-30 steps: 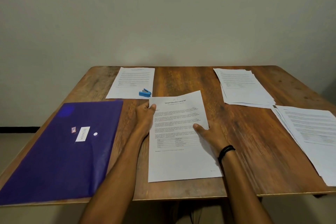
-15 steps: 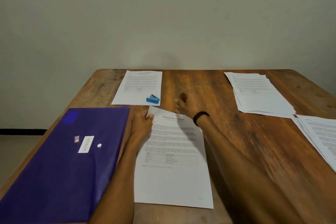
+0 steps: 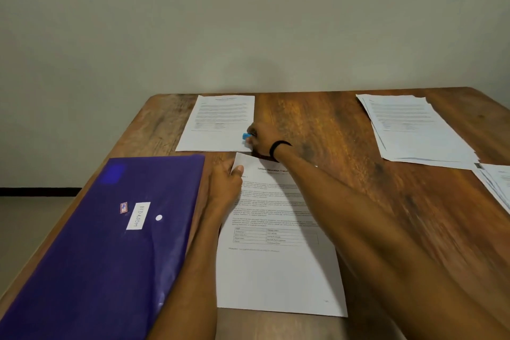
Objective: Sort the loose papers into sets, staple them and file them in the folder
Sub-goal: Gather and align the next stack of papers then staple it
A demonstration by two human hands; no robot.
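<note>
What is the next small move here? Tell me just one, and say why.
Probably lift the blue stapler off the far sheet and bring it to the top-left corner of the near paper set. The right hand is curled over the stapler, only its blue end showing, and the left hand pinches that corner, slightly raised off the table, seemingly ready for stapling.

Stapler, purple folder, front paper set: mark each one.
stapler (image 3: 245,136): head view, its exposed blue end.
purple folder (image 3: 82,257): head view, bare cover.
front paper set (image 3: 276,279): head view, blank lower part of top sheet.
</note>
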